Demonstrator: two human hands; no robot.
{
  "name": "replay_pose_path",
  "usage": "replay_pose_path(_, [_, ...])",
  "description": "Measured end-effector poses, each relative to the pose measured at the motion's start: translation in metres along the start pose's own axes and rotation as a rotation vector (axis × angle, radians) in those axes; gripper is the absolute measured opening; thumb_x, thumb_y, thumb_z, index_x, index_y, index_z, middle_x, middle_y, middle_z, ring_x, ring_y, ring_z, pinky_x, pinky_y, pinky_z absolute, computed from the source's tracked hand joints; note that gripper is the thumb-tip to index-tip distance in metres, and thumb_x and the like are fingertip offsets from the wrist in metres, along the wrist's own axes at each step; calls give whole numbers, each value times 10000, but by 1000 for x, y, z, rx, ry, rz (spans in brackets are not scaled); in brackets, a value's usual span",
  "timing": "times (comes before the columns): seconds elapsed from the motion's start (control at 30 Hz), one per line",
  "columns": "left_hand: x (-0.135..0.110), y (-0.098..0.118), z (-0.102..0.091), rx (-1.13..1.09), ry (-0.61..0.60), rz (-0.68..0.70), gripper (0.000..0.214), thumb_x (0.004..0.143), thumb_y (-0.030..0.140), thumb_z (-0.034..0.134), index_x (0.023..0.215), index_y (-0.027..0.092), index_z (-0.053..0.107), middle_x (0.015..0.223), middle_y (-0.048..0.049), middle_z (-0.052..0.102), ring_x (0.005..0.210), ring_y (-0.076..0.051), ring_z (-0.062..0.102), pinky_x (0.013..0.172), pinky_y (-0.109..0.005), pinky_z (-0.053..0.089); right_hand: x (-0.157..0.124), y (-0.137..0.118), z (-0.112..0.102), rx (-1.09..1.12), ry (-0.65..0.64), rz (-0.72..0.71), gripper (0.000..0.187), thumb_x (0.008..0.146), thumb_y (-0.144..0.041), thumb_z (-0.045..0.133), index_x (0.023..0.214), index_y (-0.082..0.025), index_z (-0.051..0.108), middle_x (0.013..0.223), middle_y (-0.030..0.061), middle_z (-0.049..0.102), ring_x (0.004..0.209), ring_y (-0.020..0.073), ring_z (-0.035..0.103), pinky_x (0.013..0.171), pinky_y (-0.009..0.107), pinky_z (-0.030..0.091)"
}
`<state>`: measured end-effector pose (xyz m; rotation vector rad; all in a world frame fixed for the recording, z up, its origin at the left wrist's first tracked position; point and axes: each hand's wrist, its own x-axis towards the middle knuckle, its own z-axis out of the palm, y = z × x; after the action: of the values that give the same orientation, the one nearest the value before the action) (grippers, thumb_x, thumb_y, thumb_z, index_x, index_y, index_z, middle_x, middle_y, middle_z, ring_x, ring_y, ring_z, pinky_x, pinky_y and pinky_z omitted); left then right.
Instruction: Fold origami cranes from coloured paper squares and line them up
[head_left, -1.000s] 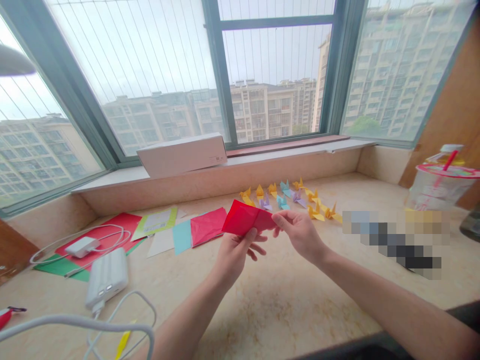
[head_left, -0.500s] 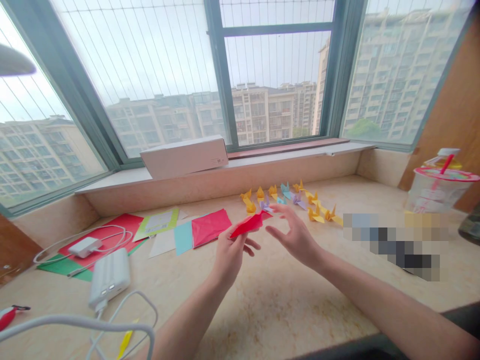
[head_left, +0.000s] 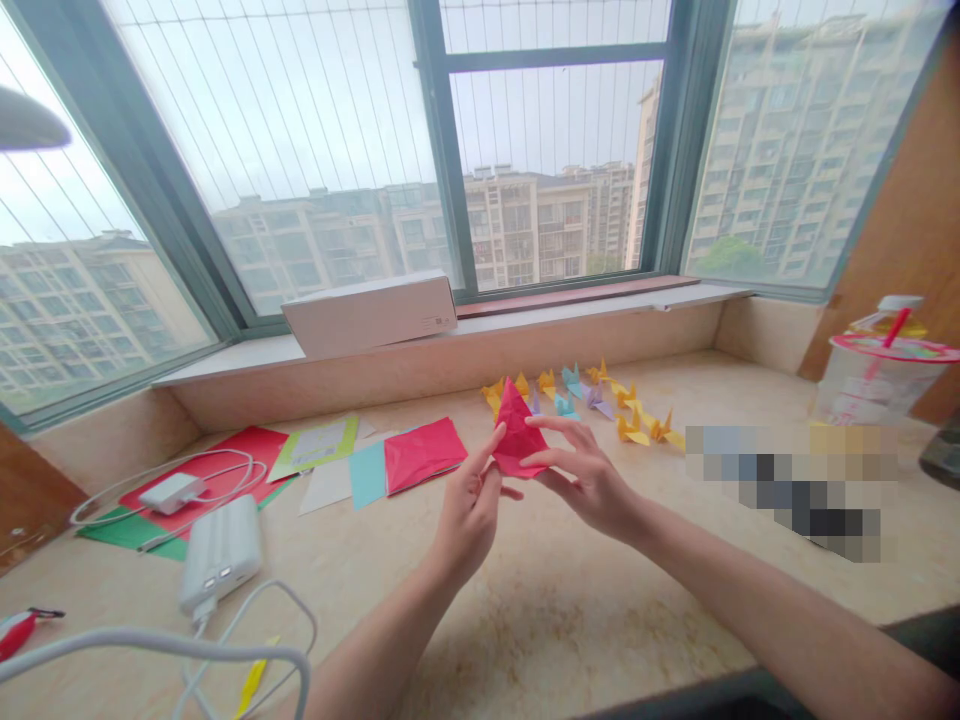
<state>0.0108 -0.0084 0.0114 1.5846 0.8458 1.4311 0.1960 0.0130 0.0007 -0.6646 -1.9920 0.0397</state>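
Both my hands hold a folded red paper (head_left: 517, 435) above the stone counter (head_left: 570, 590). My left hand (head_left: 466, 510) pinches its lower left edge with thumb and forefinger. My right hand (head_left: 589, 472) grips its right side with the fingers curled round it. The paper stands upright as a pointed triangle. Behind it, several small folded paper cranes (head_left: 600, 395) in yellow, blue and purple stand on the counter.
Flat sheets of coloured paper (head_left: 420, 452) lie at left centre. A white power bank (head_left: 220, 553), a charger (head_left: 169, 492) and cables sit at far left. A white box (head_left: 371, 312) rests on the sill. A plastic cup with a red straw (head_left: 877, 370) stands at right.
The red paper went from a wide flat sheet held by both hands to a narrow upright triangle. My right hand let go for a moment, then gripped it again.
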Motion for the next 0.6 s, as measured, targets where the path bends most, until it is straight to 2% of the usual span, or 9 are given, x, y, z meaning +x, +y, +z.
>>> replay_pose_path(0.1, [-1, 2, 1, -54, 18, 52, 408, 926, 323, 565, 1306, 187, 627, 1076, -101, 725, 915, -211, 674, 736, -347, 612, 3, -1, -2, 89, 93, 99, 170, 958, -289, 572, 989, -257, 737, 1313, 105, 582, 1265, 269, 521, 1049, 487, 419])
replay_pose_path(0.2, [-1, 2, 1, -56, 98, 97, 333, 928, 374, 580, 1157, 174, 715, 1129, -116, 706, 893, -215, 688, 732, -352, 609, 7, -4, -2, 205, 129, 180, 193, 967, -313, 553, 985, -241, 731, 1246, 113, 629, 1260, 264, 533, 1041, 465, 443])
replay_pose_path(0.33, [1, 0, -1, 1, 142, 68, 241, 885, 352, 656, 989, 156, 752, 942, -87, 753, 780, -190, 704, 747, -328, 583, 9, -6, 0, 321, 160, 276, 209, 962, -353, 558, 951, -228, 725, 1161, 99, 685, 1162, 255, 599, 1023, 442, 447])
replay_pose_path(0.47, [1, -2, 0, -49, 109, 22, 247, 851, 336, 700, 1025, 160, 690, 856, -69, 770, 765, -191, 717, 755, -321, 567, 7, -2, 2, 445, 194, 455, 246, 913, -430, 619, 934, -202, 708, 945, 77, 728, 883, 226, 671, 834, 377, 522])
replay_pose_path(0.6, [-1, 0, 3, -129, 81, -9, 429, 859, 324, 701, 1231, 194, 532, 894, -63, 776, 762, -185, 729, 761, -317, 558, 6, 3, 5, 516, 249, 559, 277, 847, -458, 692, 892, -185, 704, 853, 61, 730, 799, 208, 663, 755, 339, 523])
